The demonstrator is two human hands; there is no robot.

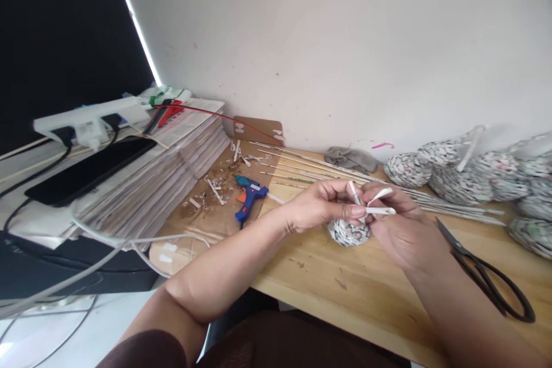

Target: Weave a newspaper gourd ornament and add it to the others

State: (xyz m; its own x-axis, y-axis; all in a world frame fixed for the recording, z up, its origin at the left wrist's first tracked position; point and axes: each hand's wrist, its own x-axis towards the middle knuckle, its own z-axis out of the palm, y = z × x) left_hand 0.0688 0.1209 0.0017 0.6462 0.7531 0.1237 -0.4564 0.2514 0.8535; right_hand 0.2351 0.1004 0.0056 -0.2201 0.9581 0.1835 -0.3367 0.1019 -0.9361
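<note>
A small woven ball of rolled newspaper strips [348, 233] is below my hands, just above or on the wooden table. My left hand [325, 204] pinches the paper strips at its top, thumb pressed along them. On the other side, my right hand [397, 221] is closed around the same strips, its fingers partly hidden. Loose white ends of the paper strips [380, 211] stick out between both hands. To the right of my right hand lies a pair of black scissors [483, 270], its blades toward the wall.
Long thin paper rods [448, 207] lie behind my hands. Several woven paper pieces [461, 178] are piled at right. A blue glue gun [250, 198] rests on cardboard among scraps. Stacked newspapers [190, 149] at left bear a phone [92, 169] and a power strip [90, 118].
</note>
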